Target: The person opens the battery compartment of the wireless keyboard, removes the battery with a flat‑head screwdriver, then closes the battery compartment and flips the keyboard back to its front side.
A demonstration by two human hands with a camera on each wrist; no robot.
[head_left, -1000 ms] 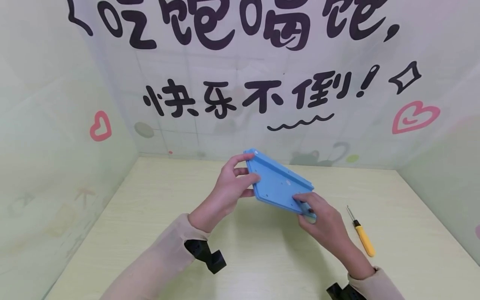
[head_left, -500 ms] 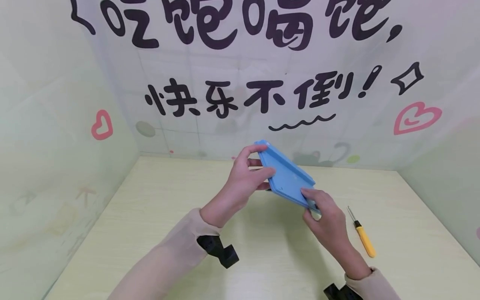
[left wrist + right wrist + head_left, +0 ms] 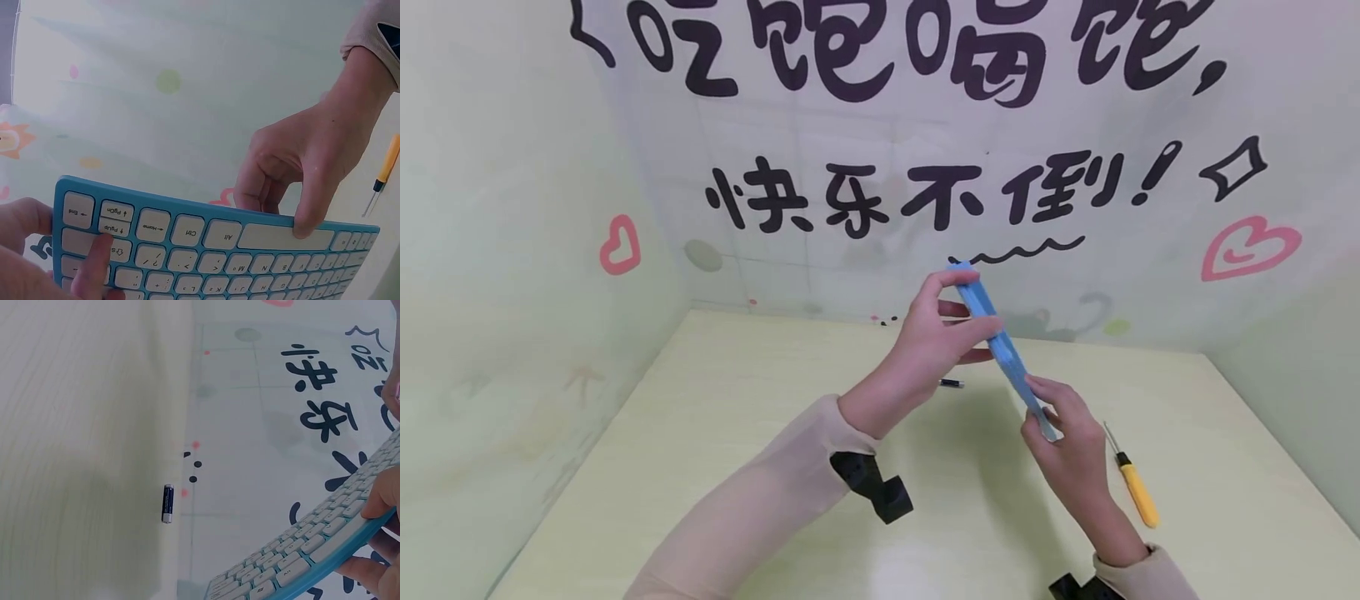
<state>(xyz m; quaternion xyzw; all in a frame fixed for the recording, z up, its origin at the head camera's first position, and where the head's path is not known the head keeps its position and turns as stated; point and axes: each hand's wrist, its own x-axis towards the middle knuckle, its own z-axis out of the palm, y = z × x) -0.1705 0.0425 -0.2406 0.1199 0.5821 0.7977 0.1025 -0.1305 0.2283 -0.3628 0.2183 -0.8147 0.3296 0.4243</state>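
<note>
Held up above the table is a blue keyboard [image 3: 1011, 358] with white keys, tilted and nearly edge-on in the head view. My left hand [image 3: 934, 337] grips its upper end; in the left wrist view a fingertip lies over keys near PgUp. The right hand [image 3: 1067, 437] pinches the lower part, and the left wrist view has that hand [image 3: 306, 156] on the long edge beside the space bar. The key side of the keyboard [image 3: 312, 540] also shows in the right wrist view. Part of its underside is hidden by my fingers.
A dark battery [image 3: 167, 503] lies on the table [image 3: 760, 392] towards the back, seen just below my left hand in the head view. To the right of my right hand lies a screwdriver [image 3: 1137, 492] with a yellow handle. Printed cloth walls surround the table.
Both hands keep hold of the keyboard. It has turned from showing its flat underside to nearly edge-on, its left-hand end moving up and right. The battery behind has come into view.
</note>
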